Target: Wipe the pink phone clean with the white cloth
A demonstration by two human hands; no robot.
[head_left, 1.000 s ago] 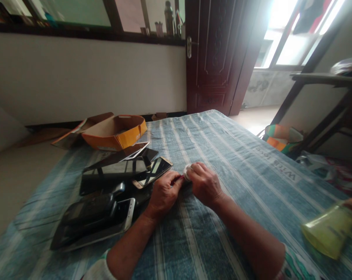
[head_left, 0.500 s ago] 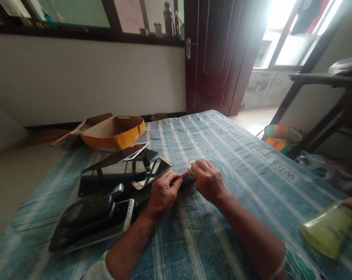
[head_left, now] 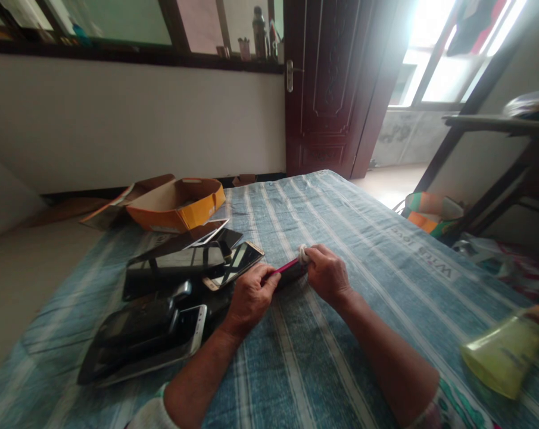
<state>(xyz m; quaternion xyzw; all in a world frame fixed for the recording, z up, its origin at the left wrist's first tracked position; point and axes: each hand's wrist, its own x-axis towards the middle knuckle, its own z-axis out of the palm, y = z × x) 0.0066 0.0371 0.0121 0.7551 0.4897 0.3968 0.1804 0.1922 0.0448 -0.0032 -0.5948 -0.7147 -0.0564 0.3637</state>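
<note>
Fingers and thumb of my left hand pinch the near end of a thin magenta phone-like slab, seen almost edge-on above the cloth. At its far end, my right hand grips a small white cloth wad that touches the slab. How far the wad wraps around it is hidden by my fingers. Just left of my left hand lies a gold-framed phone, screen up. Closer to me, a white phone rests on a larger tablet, beside a black device.
A striped blue cloth covers the surface. Several dark-screened devices overlap at left, before an open orange box. A yellow translucent container lies at right. Beyond stand a brown door and a side table.
My right hand and the white wad have shifted rightward along the magenta slab, exposing more of its length. My left hand keeps its hold, almost still.
</note>
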